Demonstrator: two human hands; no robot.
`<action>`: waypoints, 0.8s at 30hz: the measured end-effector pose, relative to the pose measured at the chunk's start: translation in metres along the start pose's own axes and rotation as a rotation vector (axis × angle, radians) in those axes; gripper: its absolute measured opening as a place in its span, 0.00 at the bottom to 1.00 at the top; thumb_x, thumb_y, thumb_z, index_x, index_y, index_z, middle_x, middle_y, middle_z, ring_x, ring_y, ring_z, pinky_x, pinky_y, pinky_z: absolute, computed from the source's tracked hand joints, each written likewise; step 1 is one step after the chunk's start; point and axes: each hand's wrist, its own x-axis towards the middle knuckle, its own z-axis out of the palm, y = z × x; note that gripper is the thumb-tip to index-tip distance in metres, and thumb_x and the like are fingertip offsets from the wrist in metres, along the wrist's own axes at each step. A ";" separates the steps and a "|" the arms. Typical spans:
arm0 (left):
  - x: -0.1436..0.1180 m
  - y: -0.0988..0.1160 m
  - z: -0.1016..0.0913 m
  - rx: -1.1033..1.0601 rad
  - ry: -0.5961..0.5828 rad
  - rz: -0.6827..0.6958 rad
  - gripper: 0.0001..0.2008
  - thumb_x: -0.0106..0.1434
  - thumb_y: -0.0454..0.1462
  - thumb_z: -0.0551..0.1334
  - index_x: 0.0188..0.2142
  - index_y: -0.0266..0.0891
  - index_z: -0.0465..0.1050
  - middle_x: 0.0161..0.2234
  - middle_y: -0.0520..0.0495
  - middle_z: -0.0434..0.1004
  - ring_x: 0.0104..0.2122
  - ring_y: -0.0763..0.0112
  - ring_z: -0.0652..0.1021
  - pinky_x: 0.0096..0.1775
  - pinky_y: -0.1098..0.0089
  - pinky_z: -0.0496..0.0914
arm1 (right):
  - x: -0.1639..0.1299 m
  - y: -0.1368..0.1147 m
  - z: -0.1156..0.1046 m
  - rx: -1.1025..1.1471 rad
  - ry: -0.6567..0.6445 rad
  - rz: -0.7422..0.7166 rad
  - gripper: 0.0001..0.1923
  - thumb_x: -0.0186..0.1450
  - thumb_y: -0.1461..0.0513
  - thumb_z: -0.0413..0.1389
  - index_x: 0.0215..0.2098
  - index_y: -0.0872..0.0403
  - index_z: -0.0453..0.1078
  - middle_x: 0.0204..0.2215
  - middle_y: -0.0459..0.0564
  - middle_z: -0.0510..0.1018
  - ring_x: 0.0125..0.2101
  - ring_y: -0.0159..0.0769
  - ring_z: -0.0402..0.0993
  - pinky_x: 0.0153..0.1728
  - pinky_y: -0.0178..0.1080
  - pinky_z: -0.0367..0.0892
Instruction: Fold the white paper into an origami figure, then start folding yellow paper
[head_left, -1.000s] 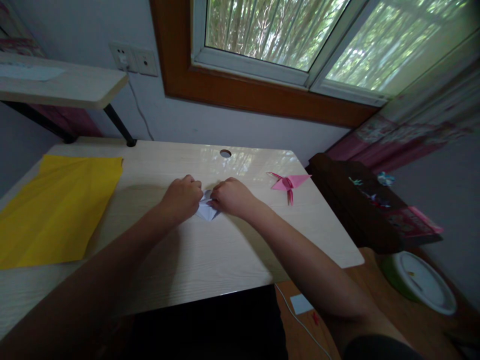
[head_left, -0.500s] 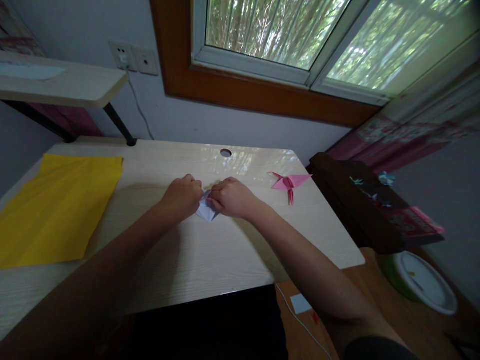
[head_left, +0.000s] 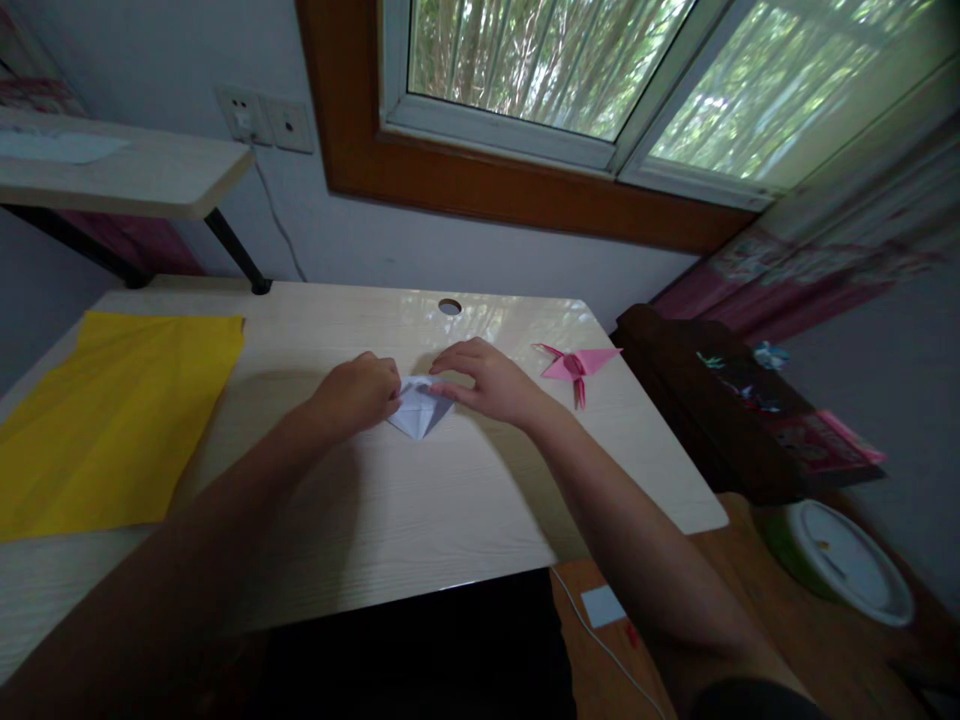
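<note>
A small white sheet of folded paper [head_left: 417,412] lies on the pale desk between my hands, its pointed corner toward me. My left hand [head_left: 362,388] is closed at the paper's left edge, with its fingertips gripping that side. Over the upper right edge is my right hand [head_left: 484,380], its thumb and fingers apart. The right thumb rests against the paper, and part of the top edge is hidden by the fingers. Farther right, apart from both hands, sits a pink origami crane [head_left: 576,365].
A large yellow sheet [head_left: 120,420] covers the desk's left part. A raised shelf [head_left: 150,180] stands at the back left on black legs. Behind the paper the desktop has a round cable hole [head_left: 450,307]. Right of the desk are a dark cabinet [head_left: 675,400] and a white-lidded bin [head_left: 855,560].
My right hand has moved slightly up and right, and its fingers have spread from a closed grip. More of the white paper now shows. The left hand keeps its hold.
</note>
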 end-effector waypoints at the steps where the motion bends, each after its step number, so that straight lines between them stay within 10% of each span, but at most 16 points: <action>1: 0.000 -0.004 0.001 -0.011 -0.008 -0.011 0.11 0.66 0.41 0.60 0.37 0.41 0.81 0.40 0.43 0.81 0.42 0.62 0.77 0.44 0.66 0.70 | -0.004 0.003 -0.002 0.043 0.010 -0.002 0.15 0.72 0.53 0.56 0.50 0.54 0.75 0.48 0.54 0.80 0.52 0.38 0.72 0.55 0.42 0.63; 8: -0.004 -0.026 0.012 -0.261 0.034 0.006 0.17 0.69 0.46 0.57 0.43 0.39 0.81 0.43 0.44 0.81 0.42 0.64 0.80 0.48 0.65 0.71 | -0.028 0.016 0.002 0.184 -0.009 0.076 0.11 0.73 0.59 0.54 0.39 0.54 0.77 0.43 0.53 0.81 0.46 0.35 0.75 0.51 0.41 0.69; 24: -0.018 -0.035 0.036 -0.395 0.133 0.181 0.13 0.69 0.39 0.59 0.50 0.42 0.78 0.53 0.43 0.74 0.52 0.65 0.76 0.58 0.62 0.69 | -0.022 -0.003 0.019 -0.171 -0.111 0.189 0.14 0.69 0.64 0.53 0.49 0.54 0.78 0.47 0.54 0.79 0.44 0.37 0.75 0.45 0.36 0.67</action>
